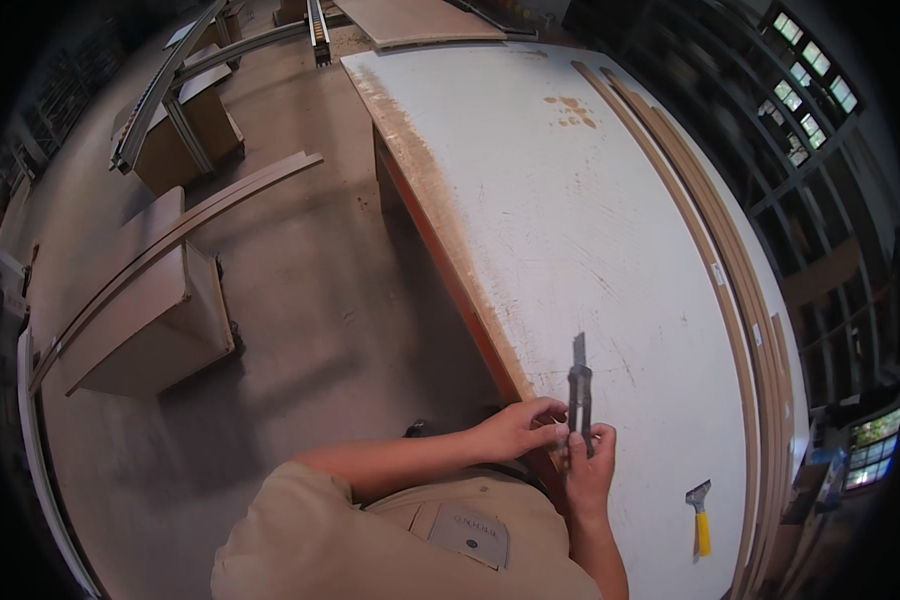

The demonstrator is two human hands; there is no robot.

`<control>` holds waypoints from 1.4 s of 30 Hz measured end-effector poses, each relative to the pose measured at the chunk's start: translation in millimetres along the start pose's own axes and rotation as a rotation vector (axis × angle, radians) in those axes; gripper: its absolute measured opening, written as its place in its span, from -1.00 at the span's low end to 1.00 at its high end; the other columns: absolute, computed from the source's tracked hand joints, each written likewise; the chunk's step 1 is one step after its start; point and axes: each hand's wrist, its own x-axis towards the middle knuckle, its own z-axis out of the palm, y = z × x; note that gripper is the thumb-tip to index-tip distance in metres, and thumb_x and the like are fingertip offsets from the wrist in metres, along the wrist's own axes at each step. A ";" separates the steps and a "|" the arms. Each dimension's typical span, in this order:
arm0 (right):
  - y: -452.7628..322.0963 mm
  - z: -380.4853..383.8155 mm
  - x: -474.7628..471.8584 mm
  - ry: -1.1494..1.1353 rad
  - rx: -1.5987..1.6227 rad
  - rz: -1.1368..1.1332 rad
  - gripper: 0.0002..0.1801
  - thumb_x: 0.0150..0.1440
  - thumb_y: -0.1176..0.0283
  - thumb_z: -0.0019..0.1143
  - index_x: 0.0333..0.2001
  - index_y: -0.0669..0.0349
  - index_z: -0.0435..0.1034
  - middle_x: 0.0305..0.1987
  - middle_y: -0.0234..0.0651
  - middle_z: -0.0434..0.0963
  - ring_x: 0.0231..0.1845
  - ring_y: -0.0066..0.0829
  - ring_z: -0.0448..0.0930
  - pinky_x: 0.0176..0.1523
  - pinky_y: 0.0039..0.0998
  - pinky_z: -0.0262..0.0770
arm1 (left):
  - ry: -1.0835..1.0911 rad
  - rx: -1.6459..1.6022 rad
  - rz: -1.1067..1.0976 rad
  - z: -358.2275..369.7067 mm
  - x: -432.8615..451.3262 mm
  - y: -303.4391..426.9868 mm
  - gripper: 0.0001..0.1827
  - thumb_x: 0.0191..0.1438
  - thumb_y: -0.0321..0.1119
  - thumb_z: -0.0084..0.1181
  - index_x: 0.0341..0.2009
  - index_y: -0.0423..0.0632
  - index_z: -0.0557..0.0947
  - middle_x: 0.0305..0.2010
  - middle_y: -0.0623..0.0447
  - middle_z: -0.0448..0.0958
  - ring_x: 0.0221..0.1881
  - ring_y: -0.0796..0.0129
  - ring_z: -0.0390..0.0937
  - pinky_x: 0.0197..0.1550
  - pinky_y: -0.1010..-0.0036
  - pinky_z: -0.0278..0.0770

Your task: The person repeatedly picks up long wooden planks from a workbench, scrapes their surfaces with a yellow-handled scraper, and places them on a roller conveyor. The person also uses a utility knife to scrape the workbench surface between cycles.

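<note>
A snap-off utility knife point(580, 397) with a dark handle stands roughly upright in front of me, its grey segmented blade point(579, 349) out at the top. My right hand point(591, 469) grips the lower end of the handle. Close against the knife's left side is my left hand point(521, 430), thumb and fingers curled near the handle. Whether those fingertips hold anything small cannot be made out. Both hands are over the near left edge of a white-topped workbench point(547, 225), whose surface is scratched and worn brown along that edge.
A scraper with a yellow handle point(702, 532) lies on the bench to the right. Long wooden strips point(720, 247) run along the far right side. Left on the floor stands a board-topped cart point(165, 315) carrying more strips point(195, 214). A panel point(427, 22) lies beyond the bench.
</note>
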 end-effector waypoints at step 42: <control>18.1 -2.7 140.3 0.009 -0.763 -0.511 -0.66 0.04 0.49 0.16 -0.05 0.26 0.40 0.24 -0.02 0.42 0.26 0.06 0.38 0.29 -0.01 0.26 | 0.379 0.631 -0.543 -172.9 131.3 -340.5 -0.66 0.33 -0.22 0.04 0.00 -0.23 0.58 -0.21 -0.09 0.65 -0.19 0.19 0.57 -0.07 0.27 0.54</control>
